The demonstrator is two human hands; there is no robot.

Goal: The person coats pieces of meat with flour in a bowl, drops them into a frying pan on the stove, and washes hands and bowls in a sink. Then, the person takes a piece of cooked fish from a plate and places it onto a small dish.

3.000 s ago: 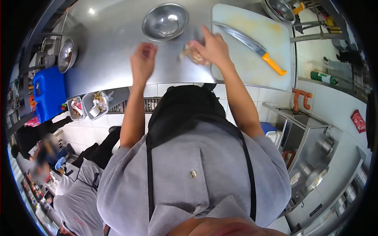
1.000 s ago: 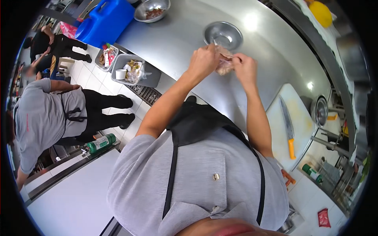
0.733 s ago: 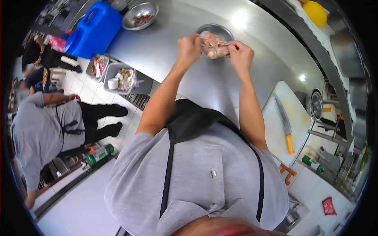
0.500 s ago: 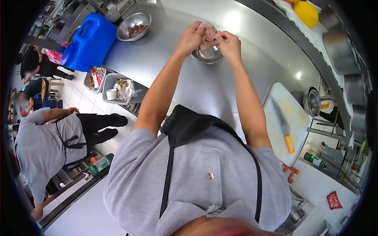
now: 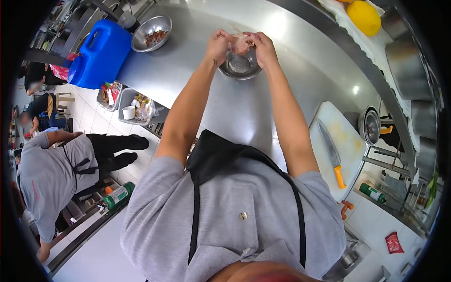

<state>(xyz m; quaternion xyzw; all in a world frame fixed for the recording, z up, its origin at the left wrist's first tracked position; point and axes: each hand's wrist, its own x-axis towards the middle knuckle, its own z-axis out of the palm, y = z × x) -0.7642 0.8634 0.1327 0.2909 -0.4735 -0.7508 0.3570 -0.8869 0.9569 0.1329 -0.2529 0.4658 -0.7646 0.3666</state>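
Observation:
Between my two hands a clear plastic bag (image 5: 241,44) with pale pinkish pieces in it hangs over the far part of a steel bowl (image 5: 239,66). My left hand (image 5: 219,47) pinches the bag's left side, its fingers closed. On the right side, my right hand (image 5: 263,49) has its fingers closed on the bag too. The lower part of the bowl shows bare shiny metal; its far rim is hidden behind the bag and hands. What the pieces are I cannot tell.
A steel bowl with reddish bits (image 5: 152,34) and a blue jug (image 5: 100,54) stand at the left. A knife (image 5: 331,149) lies on a white cutting board (image 5: 336,127) at the right, near more bowls (image 5: 369,126). A person in grey (image 5: 58,171) is at the lower left.
My hands have left the bare worktop and taken hold of the bag from both sides, now over the bowl. The view has turned, and the knife has stayed on the board.

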